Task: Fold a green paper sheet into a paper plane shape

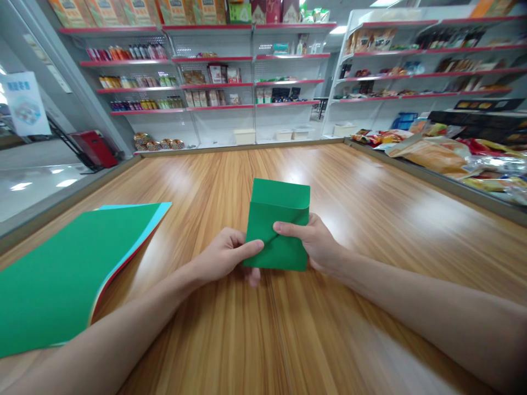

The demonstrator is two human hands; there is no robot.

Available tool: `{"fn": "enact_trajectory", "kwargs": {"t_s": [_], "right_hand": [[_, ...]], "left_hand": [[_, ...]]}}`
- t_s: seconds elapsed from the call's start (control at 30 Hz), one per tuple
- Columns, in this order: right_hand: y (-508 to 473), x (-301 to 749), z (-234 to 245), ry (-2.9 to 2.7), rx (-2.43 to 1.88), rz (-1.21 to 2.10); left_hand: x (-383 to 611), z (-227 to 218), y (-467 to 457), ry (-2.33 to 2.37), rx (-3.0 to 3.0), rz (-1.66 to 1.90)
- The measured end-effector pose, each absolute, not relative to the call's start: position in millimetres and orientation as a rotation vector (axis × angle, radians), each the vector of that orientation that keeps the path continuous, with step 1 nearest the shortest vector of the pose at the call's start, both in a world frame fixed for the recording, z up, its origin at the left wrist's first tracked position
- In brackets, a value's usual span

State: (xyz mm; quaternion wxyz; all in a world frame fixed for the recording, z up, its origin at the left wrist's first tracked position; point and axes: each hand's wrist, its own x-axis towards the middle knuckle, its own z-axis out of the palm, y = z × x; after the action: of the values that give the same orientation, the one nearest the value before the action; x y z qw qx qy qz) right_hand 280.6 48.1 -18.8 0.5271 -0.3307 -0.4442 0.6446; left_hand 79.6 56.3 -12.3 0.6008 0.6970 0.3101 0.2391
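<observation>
A folded green paper [276, 219] is held just above the wooden table [354, 197], its top flap folded over. My left hand [224, 255] pinches its lower left corner, thumb on the front and fingers behind. On the paper's right edge, my right hand [315, 241] grips it with the thumb lying across the front fold and the fingers behind.
A stack of coloured sheets [61, 274], green on top with blue and red edges, lies at the left. Snack packets [436, 151] are piled along the table's right edge. Shop shelves [247, 82] with goods stand at the back.
</observation>
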Motion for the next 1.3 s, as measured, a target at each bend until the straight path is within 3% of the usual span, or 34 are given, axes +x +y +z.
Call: {"fn": "enact_trajectory", "kwargs": {"t_s": [0.37, 1.3], "right_hand": [[49, 281, -23, -1.187, -0.713, 1.776], [56, 282, -29, -1.017, -0.743, 1.814]], "left_hand": [[85, -14, 44, 0.800, 1.552, 0.634], [86, -22, 43, 0.756, 1.476, 0.643]]}}
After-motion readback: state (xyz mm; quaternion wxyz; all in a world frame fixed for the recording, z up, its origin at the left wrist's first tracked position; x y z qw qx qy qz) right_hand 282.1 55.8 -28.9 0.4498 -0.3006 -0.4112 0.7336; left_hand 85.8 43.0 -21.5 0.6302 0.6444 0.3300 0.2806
